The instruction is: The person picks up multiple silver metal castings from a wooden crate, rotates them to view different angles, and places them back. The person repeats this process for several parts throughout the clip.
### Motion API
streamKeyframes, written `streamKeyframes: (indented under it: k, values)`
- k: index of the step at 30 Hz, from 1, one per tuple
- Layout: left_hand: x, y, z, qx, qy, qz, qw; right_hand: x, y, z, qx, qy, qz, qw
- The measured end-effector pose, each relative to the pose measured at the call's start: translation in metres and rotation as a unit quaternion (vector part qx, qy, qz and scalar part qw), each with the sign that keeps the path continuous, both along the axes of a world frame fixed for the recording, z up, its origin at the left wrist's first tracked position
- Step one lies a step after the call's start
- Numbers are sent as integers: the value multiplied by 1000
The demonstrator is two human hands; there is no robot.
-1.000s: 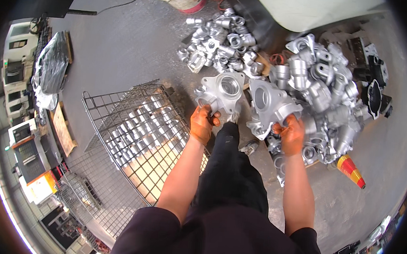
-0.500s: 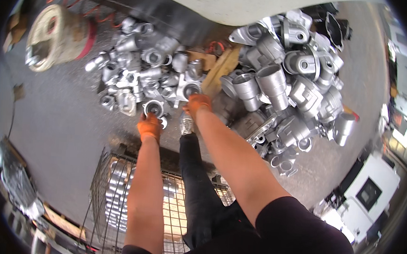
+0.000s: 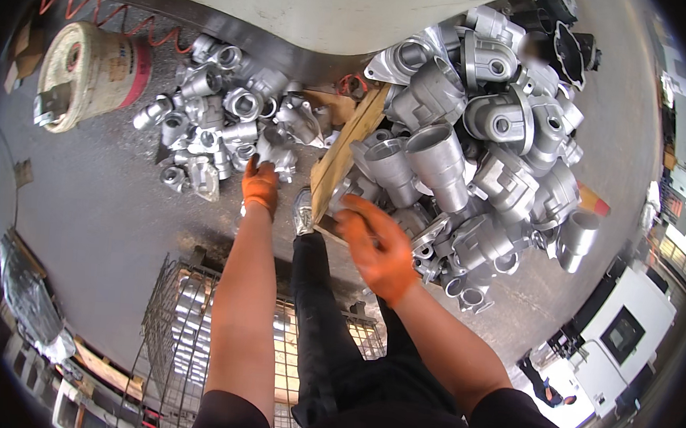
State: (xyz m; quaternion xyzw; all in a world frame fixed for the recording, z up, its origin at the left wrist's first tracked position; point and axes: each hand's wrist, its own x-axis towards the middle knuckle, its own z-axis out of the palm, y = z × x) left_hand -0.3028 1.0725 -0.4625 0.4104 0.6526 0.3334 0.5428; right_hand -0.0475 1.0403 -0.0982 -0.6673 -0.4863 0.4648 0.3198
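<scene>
My left hand, in an orange glove, is at the near edge of a pile of smaller silver metal castings. Its fingers are stretched out and apart, close to a casting; whether they touch it is hard to tell. A small pale piece shows beside that wrist, too hidden to name. Also gloved in orange, my right hand is raised by the near left side of a heap of larger silver castings. Its fingers are loosely bent and apart, slightly blurred, with nothing seen in them.
A wooden board divides the two heaps. A white bucket stands far left, below a red coiled hose. A wire cage with metal parts is close by my legs. A pale curved panel overhangs the far side.
My right hand has moved off the smaller castings, toward me and rightward. The casting by my left hand no longer shows there; that hand's fingers have straightened. The view has shifted slightly.
</scene>
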Motion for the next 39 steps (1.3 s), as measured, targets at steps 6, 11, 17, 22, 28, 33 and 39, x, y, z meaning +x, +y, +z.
streamKeyframes:
  k: [6,11,17,22,28,33,39]
  values:
    - [106,2,170,85,-110,88,986,79,16,78,98,-364,-75,923]
    - [169,-3,295,56,-259,86,960,92,36,40,-63,-440,-63,894]
    - [199,5,348,23,-184,-54,981,95,30,43,-39,-320,-122,939]
    - [190,15,393,25,-244,-151,958,114,-6,81,30,-48,-131,990]
    - [179,26,500,-46,-470,-211,856,116,-31,152,4,203,-98,974]
    - [177,16,546,-31,-366,-226,902,115,-33,180,126,275,-99,948]
    - [183,3,553,66,-244,-235,939,113,-37,198,122,341,-121,924]
